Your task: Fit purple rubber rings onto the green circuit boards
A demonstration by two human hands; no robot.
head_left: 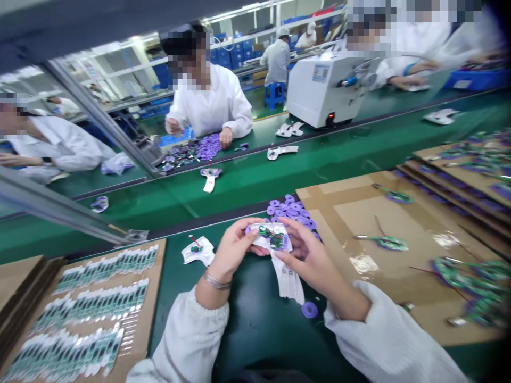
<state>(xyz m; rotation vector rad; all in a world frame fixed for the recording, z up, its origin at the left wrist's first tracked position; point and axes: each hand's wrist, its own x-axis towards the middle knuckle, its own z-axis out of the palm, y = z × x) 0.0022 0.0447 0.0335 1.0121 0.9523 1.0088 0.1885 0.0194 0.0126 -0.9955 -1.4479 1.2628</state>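
Between my two hands is a white plastic housing [288,279] with a green circuit board [272,236] and thin wires in its wide end. My left hand [235,244] grips the left rim, thumb on top. My right hand [311,258] closes on the right side with thumb and fingers. The narrow part of the housing points down toward the green bench. Near its lower end lies a purple ring [309,310]. Left of my left hand rests another white housing [198,250] with a small board and red wire. Beyond my hands sits a pile of purple rings [291,210].
At left, a cardboard sheet [155,298] carries rows of green-and-white strips. Wired boards [391,243] lie on cardboard [339,213] at right, beside stacked sheets. Ahead, a green conveyor belt [171,197] carries white housings. A co-worker [215,101] sits beyond it, near a white machine [319,88].
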